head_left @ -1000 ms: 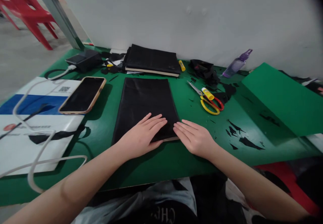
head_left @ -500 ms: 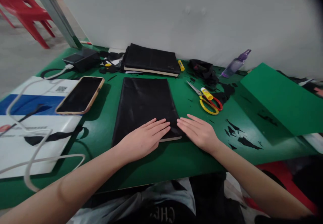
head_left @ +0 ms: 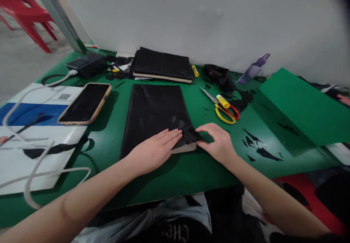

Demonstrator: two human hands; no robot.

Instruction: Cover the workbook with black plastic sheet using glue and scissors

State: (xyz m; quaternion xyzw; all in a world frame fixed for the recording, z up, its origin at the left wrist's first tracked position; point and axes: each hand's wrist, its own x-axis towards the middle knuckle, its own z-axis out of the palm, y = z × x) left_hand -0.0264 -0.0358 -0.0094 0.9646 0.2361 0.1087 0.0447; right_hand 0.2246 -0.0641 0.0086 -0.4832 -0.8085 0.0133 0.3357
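Note:
A book wrapped in black paper [head_left: 155,111] lies in front of me on the green table [head_left: 175,173]. My left hand [head_left: 154,150] lies flat on its near end, fingers stretched out and pressing down. My right hand [head_left: 217,142] pinches the black cover's near right corner and lifts it, baring a pale strip of the book beneath [head_left: 184,149].
Yellow and red scissors [head_left: 224,111] and a glue stick [head_left: 223,101] lie to the right, among black paper scraps [head_left: 259,150]. A phone [head_left: 84,103] rests on a white bag at left with a white cable [head_left: 41,177]. More black-covered books [head_left: 161,66] and a purple bottle [head_left: 253,69] stand by the wall.
My right hand went from lying flat beside the book to pinching and lifting the cover's near right corner. The left hand stayed pressing on the book.

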